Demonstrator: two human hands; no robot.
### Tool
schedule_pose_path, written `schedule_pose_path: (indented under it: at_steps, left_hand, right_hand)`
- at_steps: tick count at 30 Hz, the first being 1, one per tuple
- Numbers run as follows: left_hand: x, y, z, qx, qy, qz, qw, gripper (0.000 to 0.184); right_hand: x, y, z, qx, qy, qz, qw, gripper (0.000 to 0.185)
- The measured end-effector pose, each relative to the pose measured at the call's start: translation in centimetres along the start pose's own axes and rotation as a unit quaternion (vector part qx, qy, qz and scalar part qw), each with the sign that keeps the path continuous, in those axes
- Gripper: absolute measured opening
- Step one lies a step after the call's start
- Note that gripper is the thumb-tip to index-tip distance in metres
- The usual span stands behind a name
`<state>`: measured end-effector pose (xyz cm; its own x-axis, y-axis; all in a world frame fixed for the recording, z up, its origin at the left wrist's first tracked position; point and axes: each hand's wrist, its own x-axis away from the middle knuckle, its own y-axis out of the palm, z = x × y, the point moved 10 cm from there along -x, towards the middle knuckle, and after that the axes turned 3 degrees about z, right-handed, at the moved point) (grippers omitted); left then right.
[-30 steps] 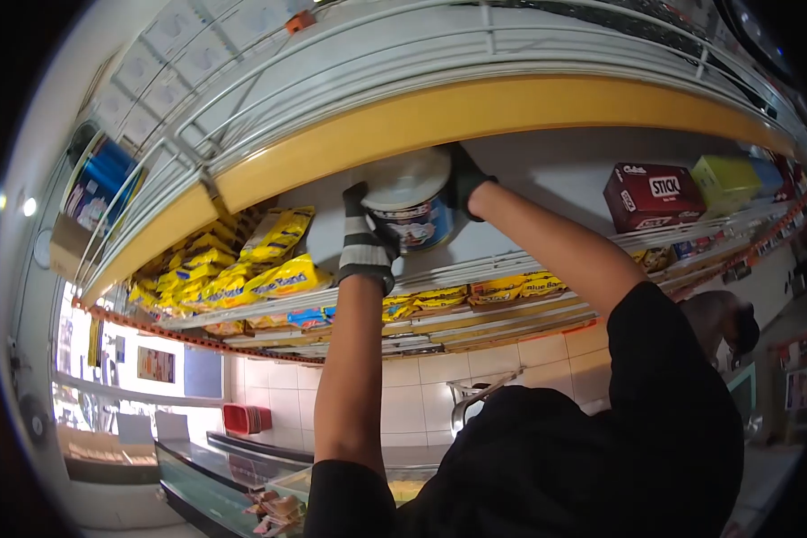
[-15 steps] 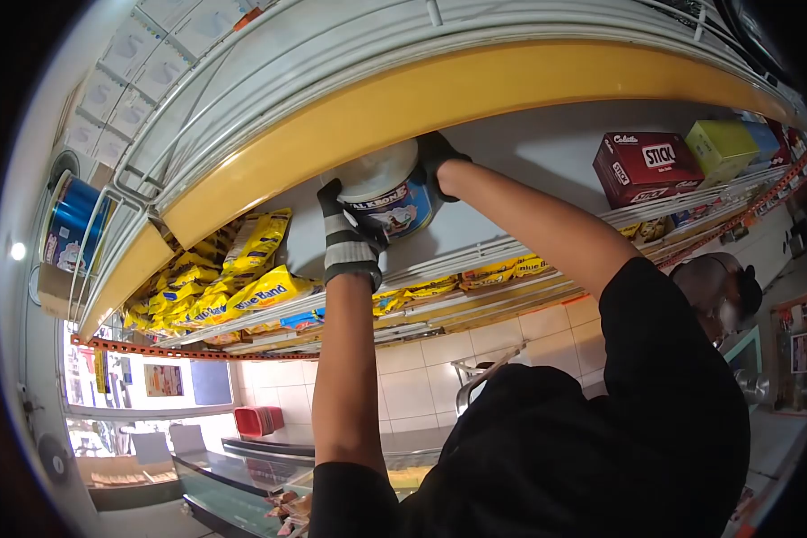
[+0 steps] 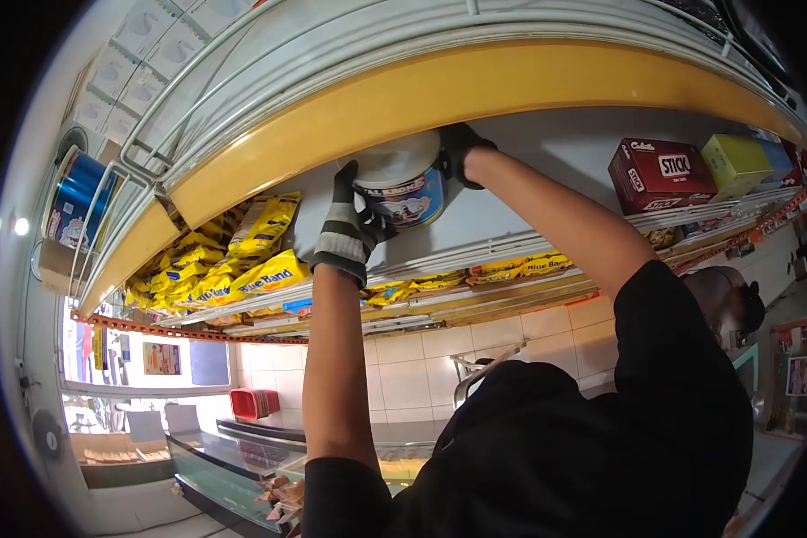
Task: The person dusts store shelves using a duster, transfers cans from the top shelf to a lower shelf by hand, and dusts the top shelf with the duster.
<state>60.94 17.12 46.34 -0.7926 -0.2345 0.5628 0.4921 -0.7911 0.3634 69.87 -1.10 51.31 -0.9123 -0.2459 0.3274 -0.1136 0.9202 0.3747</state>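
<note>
A round tub (image 3: 411, 199) with a pale lid and a blue picture label stands on the grey shelf, under the yellow shelf edge above. My left hand (image 3: 348, 224), in a black-and-grey striped glove, holds the tub's left side, thumb up near the lid and fingers low by the label. On the far right side, my right hand (image 3: 464, 155) in a dark glove presses against the tub; its fingertips are hidden behind it. Yellow Blue Band packets (image 3: 242, 260) lie in a pile left of my left hand.
The yellow shelf edge (image 3: 475, 85) runs low over both hands. Dark red Stick boxes (image 3: 662, 173) and a yellow-green box (image 3: 735, 166) stand to the right. White wire rails (image 3: 511, 244) front the shelf. A person with a dark cap (image 3: 731, 300) is behind at right.
The tub sits slightly farther right in view, and its label shows more squarely. My left hand has shifted a little left and up. The whole view has moved slightly.
</note>
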Motion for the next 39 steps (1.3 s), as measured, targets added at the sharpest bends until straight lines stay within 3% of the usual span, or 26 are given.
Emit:
schedule_pose_path:
  at_steps: [2, 6, 10, 14, 17, 19, 20, 22, 24, 25, 27, 30, 33, 34, 35, 37, 38, 39]
  left_hand:
    - [0.7, 0.2, 0.3, -0.053, 0.012, -0.019, 0.998, 0.087]
    - [0.0, 0.5, 0.6, -0.105, 0.05, -0.049, 0.992, 0.102]
    - [-0.5, 0.9, 0.6, -0.139, 0.079, -0.105, 0.981, 0.086]
    - [-1.8, 0.4, -0.3, -0.141, 0.08, -0.113, 0.98, 0.088]
    - [-4.8, -0.4, -0.5, -0.202, 0.244, -0.05, 0.947, 0.085]
    - [-4.5, 0.9, -1.1, -0.061, 0.191, -0.05, 0.978, 0.077]
    - [-4.3, 1.9, -1.8, 0.012, 0.162, -0.056, 0.985, 0.073]
    - [-4.1, 3.0, -3.6, 0.156, 0.095, -0.072, 0.981, 0.066]
    - [-4.1, 1.9, -5.2, 0.226, 0.065, -0.082, 0.968, 0.063]
    - [-5.3, 0.2, -4.3, 0.05, 0.206, -0.085, 0.974, 0.063]
    - [-5.1, 0.9, -3.2, -0.129, 0.334, -0.088, 0.93, 0.063]
    - [-6.2, 3.1, -2.7, -0.326, 0.28, -0.089, 0.899, 0.072]
    - [-3.2, -1.1, -0.5, -0.446, 0.239, -0.042, 0.862, 0.08]
    - [0.3, -0.9, 0.7, -0.519, 0.234, -0.003, 0.822, 0.079]
    - [3.7, 0.4, 1.6, -0.589, 0.226, 0.026, 0.776, 0.078]
    - [5.0, 0.2, 0.3, -0.677, 0.233, 0.077, 0.694, 0.076]
    - [3.1, 0.5, -1.2, -0.697, 0.25, 0.046, 0.67, 0.069]
    - [3.0, 0.1, -1.1, -0.683, 0.261, 0.081, 0.677, 0.062]
  right_hand:
    - [-1.5, -0.5, 0.4, 0.002, -0.002, -0.014, 1.0, 0.052]
    - [-2.8, -1.4, 0.4, 0.041, -0.01, -0.034, 0.999, 0.049]
    - [-2.6, -1.1, 0.4, 0.087, -0.033, -0.033, 0.995, 0.049]
    - [-1.7, -1.2, 0.4, 0.12, -0.081, -0.051, 0.988, 0.063]
    - [0.2, -1.6, 0.2, 0.292, -0.174, -0.039, 0.94, 0.09]
    - [2.0, -1.5, 0.6, 0.371, -0.229, -0.042, 0.899, 0.111]
    - [2.2, -1.0, 0.8, 0.384, -0.279, -0.064, 0.878, 0.115]
    - [4.4, 0.7, 0.2, 0.353, -0.288, -0.14, 0.879, 0.118]
    - [4.7, 1.1, -0.3, 0.388, -0.323, -0.148, 0.851, 0.12]
    - [4.6, 1.4, -0.7, 0.406, -0.339, -0.145, 0.836, 0.121]
    - [3.5, 1.5, -0.9, 0.477, -0.349, -0.11, 0.799, 0.122]
    - [3.4, 1.4, -1.7, 0.517, -0.346, -0.064, 0.781, 0.116]
    - [2.6, 4.2, -2.0, 0.48, -0.35, -0.106, 0.797, 0.109]
    - [1.9, 4.4, -2.1, 0.466, -0.341, -0.128, 0.806, 0.107]
    - [1.5, 4.4, -2.4, 0.452, -0.396, -0.109, 0.792, 0.092]
    - [1.1, 6.0, -2.3, 0.404, -0.357, -0.134, 0.831, 0.094]
    - [-0.6, 6.0, -2.3, 0.467, -0.475, -0.083, 0.742, 0.078]
    - [-0.7, 6.1, -2.4, 0.449, -0.486, -0.07, 0.747, 0.078]
